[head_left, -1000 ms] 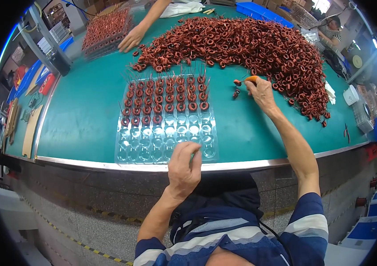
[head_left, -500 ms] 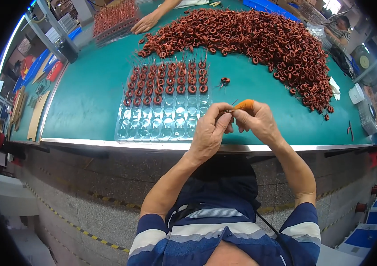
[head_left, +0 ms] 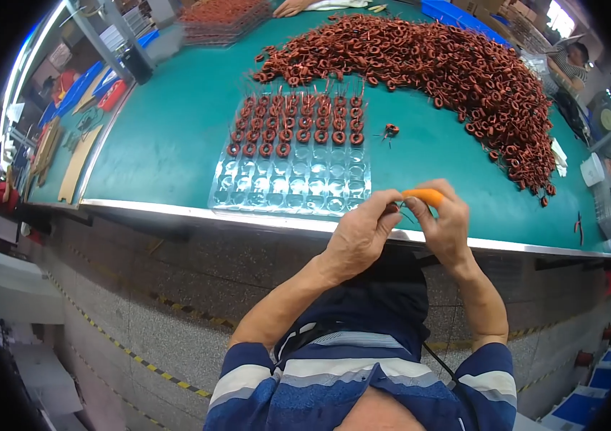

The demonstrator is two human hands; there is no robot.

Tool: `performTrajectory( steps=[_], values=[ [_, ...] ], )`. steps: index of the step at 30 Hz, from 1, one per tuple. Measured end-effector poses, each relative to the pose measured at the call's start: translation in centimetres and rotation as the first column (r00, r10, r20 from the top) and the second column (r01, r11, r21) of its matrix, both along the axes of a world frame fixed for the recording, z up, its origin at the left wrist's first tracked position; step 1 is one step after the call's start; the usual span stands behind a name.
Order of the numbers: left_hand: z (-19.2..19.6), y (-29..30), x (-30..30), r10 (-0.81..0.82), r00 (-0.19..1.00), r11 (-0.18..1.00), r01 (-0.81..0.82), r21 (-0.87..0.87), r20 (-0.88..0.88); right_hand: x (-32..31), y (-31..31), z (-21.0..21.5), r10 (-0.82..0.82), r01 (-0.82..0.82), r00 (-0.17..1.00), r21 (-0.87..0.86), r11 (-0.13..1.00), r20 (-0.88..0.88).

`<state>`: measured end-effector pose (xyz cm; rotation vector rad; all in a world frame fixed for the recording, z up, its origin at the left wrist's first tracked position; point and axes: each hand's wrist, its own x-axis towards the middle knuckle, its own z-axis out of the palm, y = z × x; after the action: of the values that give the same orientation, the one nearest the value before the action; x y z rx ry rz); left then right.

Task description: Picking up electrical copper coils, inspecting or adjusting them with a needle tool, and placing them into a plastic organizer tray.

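My left hand [head_left: 358, 235] is closed in a pinch on a small red-brown wire-wound ring coil [head_left: 392, 208], mostly hidden by the fingers, at the table's front edge. My right hand [head_left: 448, 226], an orange cover [head_left: 424, 196] on one finger, is pinched closed beside it at the coil's thin wire leads [head_left: 407, 211]. To the left of my hands lies a clear plastic tray [head_left: 277, 206] with round pockets. Red ring coils [head_left: 304, 135] with upright leads fill its far rows; the near pockets hold none. A single coil [head_left: 391, 130] lies right of the tray.
A large heap of ring coils [head_left: 420, 68] curves across the back and right of the green table [head_left: 169, 136]. Stacked filled trays [head_left: 223, 21] and another person's hand [head_left: 291, 8] are at the far left. Pliers [head_left: 579, 226] lie near the right end, by a white cup [head_left: 593, 169].
The view has shifted, so the table's things appear further right. My hands have drawn nearer to the table's front edge and slightly apart. The other person's hand has moved away from me.
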<state>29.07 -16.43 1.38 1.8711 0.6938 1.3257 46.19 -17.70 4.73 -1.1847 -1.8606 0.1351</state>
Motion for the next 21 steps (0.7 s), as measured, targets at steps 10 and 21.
performTrajectory(
  steps=[10,21],
  values=[
    [0.3,0.8,-1.6,-0.231,0.940,0.814,0.328,-0.480,0.251,-1.6,-0.9,0.6,-0.099,0.001,0.962,0.361,0.932,0.254],
    [0.6,0.2,-1.6,-0.062,0.952,0.861,0.203,-0.466,0.301,-3.0,-0.4,-1.2,-0.065,0.082,0.987,0.114,0.990,-0.146]
  ],
)
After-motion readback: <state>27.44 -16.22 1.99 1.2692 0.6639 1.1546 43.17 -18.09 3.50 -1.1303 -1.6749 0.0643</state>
